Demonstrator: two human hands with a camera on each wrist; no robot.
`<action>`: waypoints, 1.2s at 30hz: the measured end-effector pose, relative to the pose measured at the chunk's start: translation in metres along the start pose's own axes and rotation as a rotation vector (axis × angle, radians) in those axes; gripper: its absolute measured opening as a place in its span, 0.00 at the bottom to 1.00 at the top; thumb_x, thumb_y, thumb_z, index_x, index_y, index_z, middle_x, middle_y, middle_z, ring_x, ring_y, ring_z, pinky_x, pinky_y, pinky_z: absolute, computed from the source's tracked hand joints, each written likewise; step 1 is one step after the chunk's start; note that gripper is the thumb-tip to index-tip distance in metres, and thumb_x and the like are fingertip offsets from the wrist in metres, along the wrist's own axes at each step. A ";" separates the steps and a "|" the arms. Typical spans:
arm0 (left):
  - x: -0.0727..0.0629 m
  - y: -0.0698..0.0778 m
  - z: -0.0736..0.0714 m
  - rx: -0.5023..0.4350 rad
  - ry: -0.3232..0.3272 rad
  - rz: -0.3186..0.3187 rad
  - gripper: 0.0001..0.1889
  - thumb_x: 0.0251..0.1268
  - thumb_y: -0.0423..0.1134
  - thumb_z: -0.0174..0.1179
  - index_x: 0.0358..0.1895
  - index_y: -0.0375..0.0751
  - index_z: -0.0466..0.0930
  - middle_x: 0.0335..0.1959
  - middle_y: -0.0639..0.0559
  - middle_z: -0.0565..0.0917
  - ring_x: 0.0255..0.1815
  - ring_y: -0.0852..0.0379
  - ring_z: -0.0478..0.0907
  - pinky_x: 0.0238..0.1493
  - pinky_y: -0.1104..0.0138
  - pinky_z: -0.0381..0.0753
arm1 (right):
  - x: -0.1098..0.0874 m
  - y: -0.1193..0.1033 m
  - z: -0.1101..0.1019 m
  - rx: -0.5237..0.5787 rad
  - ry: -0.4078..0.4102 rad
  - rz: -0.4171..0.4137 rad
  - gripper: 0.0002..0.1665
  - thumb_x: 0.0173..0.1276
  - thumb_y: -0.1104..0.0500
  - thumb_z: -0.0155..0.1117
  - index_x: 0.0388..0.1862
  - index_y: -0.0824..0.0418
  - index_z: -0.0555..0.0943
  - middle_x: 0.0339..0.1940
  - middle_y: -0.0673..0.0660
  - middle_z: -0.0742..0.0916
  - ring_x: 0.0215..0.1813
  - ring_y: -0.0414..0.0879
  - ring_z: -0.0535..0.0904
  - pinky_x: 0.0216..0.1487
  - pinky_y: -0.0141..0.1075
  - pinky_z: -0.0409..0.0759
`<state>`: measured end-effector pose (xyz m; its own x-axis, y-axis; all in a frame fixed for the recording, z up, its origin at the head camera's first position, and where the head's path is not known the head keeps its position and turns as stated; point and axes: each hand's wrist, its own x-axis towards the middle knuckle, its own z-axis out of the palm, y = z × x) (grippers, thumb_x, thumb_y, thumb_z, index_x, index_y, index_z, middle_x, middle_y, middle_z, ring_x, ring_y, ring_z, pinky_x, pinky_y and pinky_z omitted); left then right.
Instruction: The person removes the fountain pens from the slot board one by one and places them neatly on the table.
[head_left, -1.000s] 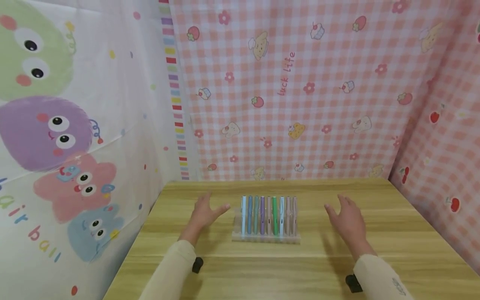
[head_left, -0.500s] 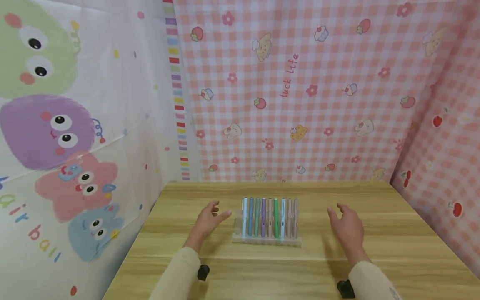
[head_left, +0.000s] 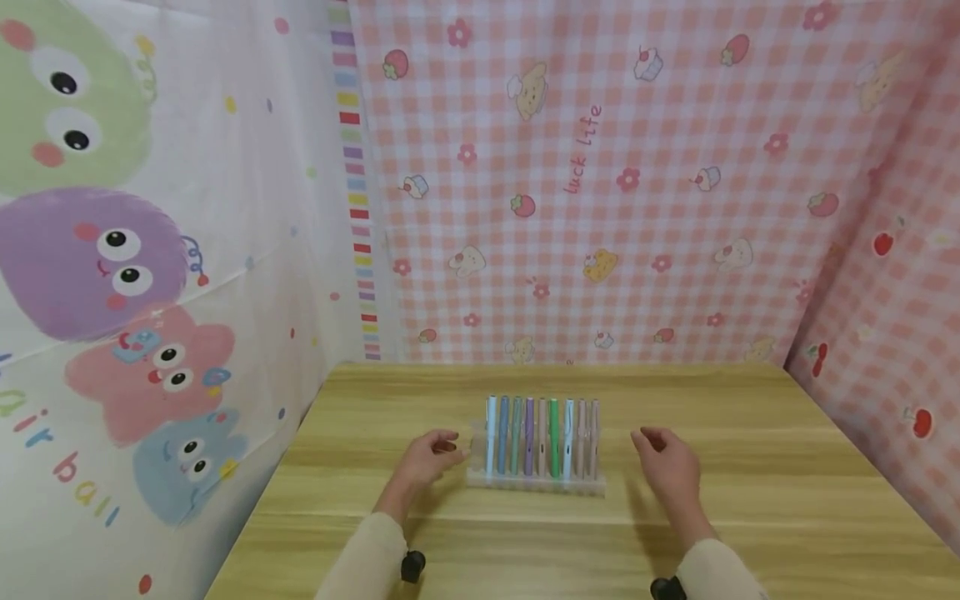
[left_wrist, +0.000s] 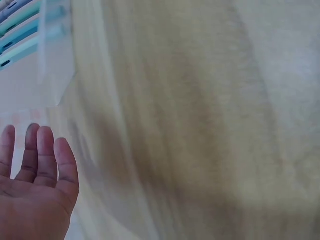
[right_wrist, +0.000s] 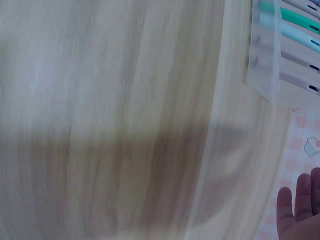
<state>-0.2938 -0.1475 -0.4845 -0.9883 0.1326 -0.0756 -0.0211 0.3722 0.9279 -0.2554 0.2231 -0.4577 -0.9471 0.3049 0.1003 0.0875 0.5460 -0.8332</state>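
A clear plastic pen stand (head_left: 536, 486) holds a row of several capped pens in the middle of the table. Among them are a purple pen (head_left: 529, 437), a green pen (head_left: 554, 439) and a light blue pen (head_left: 491, 437). Just left of the stand is my left hand (head_left: 424, 463), nothing in it; the left wrist view shows its fingers (left_wrist: 46, 155) extended, short of the stand's edge. My right hand (head_left: 670, 467) hovers to the right with a wider gap, also holding nothing. Its fingers (right_wrist: 303, 197) look fairly straight in the right wrist view, where the thumb is out of sight.
The wooden table (head_left: 540, 550) runs back to a pink checked cloth (head_left: 570, 208). A white cloth (head_left: 262, 208) with cartoon figures hangs at the left, and another checked cloth (head_left: 885, 333) at the right. Black wrist cameras are worn near both sleeves.
Both hands have come nearer to the stand and lower in the head view, the right moving left. Their fingers have drawn in closer to the thumbs. The pens and stand stay in place.
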 end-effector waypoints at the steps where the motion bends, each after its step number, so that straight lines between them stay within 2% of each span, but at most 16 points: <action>1: -0.001 -0.001 0.000 0.000 -0.017 0.007 0.25 0.68 0.42 0.65 0.63 0.32 0.73 0.53 0.42 0.78 0.50 0.48 0.75 0.47 0.55 0.79 | 0.000 0.001 0.002 0.010 -0.009 0.006 0.26 0.76 0.50 0.56 0.58 0.70 0.78 0.51 0.68 0.83 0.52 0.58 0.78 0.48 0.47 0.77; 3: -0.002 -0.004 0.002 0.002 -0.046 0.028 0.23 0.67 0.39 0.65 0.61 0.31 0.75 0.51 0.41 0.79 0.49 0.49 0.75 0.47 0.55 0.78 | 0.000 0.003 0.006 0.032 -0.030 0.014 0.25 0.75 0.51 0.58 0.57 0.71 0.79 0.50 0.67 0.83 0.51 0.58 0.78 0.48 0.46 0.77; 8: -0.002 -0.010 0.004 0.016 -0.092 0.068 0.19 0.65 0.35 0.66 0.56 0.30 0.78 0.49 0.41 0.81 0.49 0.49 0.76 0.49 0.56 0.78 | 0.002 0.006 0.013 0.081 -0.108 0.057 0.26 0.75 0.50 0.59 0.59 0.71 0.77 0.55 0.69 0.82 0.56 0.61 0.77 0.54 0.51 0.76; 14: -0.001 -0.018 0.007 0.030 -0.102 0.093 0.16 0.61 0.31 0.68 0.51 0.29 0.80 0.44 0.45 0.82 0.46 0.51 0.78 0.52 0.57 0.77 | 0.002 0.008 0.023 0.132 -0.148 0.083 0.25 0.75 0.53 0.59 0.61 0.71 0.76 0.57 0.69 0.81 0.58 0.61 0.76 0.56 0.50 0.75; 18: -0.001 -0.019 0.008 0.027 -0.106 0.099 0.14 0.60 0.29 0.69 0.48 0.28 0.81 0.40 0.47 0.82 0.43 0.54 0.77 0.47 0.61 0.78 | 0.002 0.010 0.029 0.180 -0.176 0.099 0.24 0.75 0.55 0.59 0.62 0.71 0.75 0.59 0.69 0.80 0.59 0.61 0.75 0.57 0.51 0.75; 25: -0.001 -0.022 0.010 0.021 -0.109 0.113 0.11 0.56 0.26 0.68 0.43 0.29 0.82 0.37 0.48 0.81 0.39 0.55 0.75 0.44 0.63 0.76 | 0.004 0.016 0.042 0.206 -0.179 0.072 0.21 0.72 0.59 0.63 0.58 0.71 0.78 0.55 0.67 0.83 0.54 0.57 0.79 0.48 0.40 0.79; 28: -0.001 -0.022 0.010 0.020 -0.110 0.111 0.11 0.57 0.27 0.68 0.43 0.29 0.82 0.36 0.48 0.81 0.39 0.55 0.75 0.43 0.64 0.76 | 0.003 0.016 0.045 0.220 -0.183 0.067 0.21 0.71 0.59 0.64 0.57 0.71 0.79 0.54 0.66 0.84 0.55 0.57 0.79 0.47 0.38 0.79; 36: 0.001 -0.024 0.012 0.007 -0.106 0.115 0.10 0.57 0.26 0.68 0.42 0.28 0.82 0.36 0.48 0.81 0.38 0.56 0.74 0.41 0.65 0.74 | 0.004 0.011 0.045 0.249 -0.211 0.084 0.24 0.71 0.57 0.65 0.60 0.69 0.78 0.57 0.66 0.83 0.59 0.59 0.77 0.58 0.50 0.76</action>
<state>-0.2926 -0.1450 -0.5114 -0.9627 0.2705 -0.0072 0.0929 0.3555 0.9300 -0.2722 0.1951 -0.4915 -0.9851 0.1579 -0.0676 0.1145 0.3106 -0.9436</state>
